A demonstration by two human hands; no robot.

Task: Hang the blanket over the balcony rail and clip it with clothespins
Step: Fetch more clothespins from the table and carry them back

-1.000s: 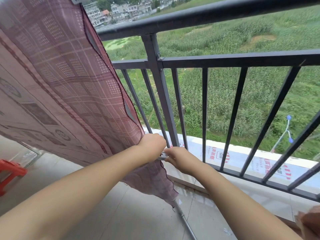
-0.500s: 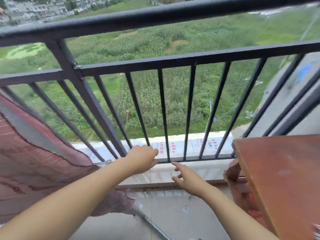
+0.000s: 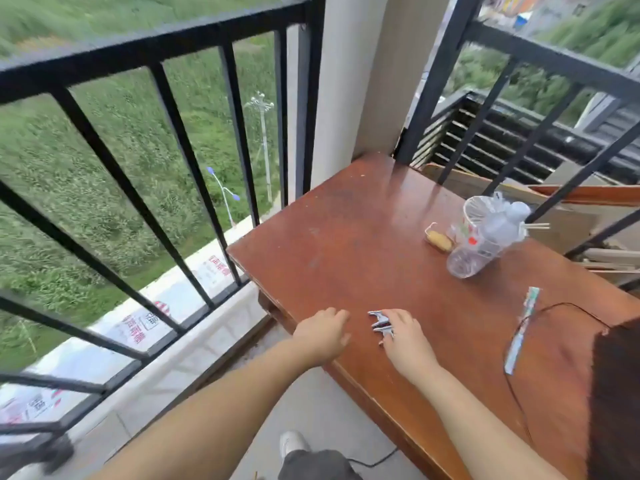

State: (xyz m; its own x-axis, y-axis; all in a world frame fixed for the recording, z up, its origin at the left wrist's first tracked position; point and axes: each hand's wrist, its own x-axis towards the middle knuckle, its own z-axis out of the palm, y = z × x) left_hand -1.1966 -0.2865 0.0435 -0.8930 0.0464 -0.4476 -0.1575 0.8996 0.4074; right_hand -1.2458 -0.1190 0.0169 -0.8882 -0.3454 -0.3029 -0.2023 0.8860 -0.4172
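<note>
Now small silvery clothespins (image 3: 381, 322), clustered, under right hand (image 3: 405, 336), on table (image 3: 346, 244)

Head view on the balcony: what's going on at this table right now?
A person stands at a reddish wooden table beside the black balcony rail. Their right hand rests on the tabletop with its fingers on a small cluster of metal clothespins, apparently gathering them. The left hand hovers at the table's near edge, holding nothing visible. No blanket is in view. A clear plastic cup lies tipped over further back on the table.
</note>
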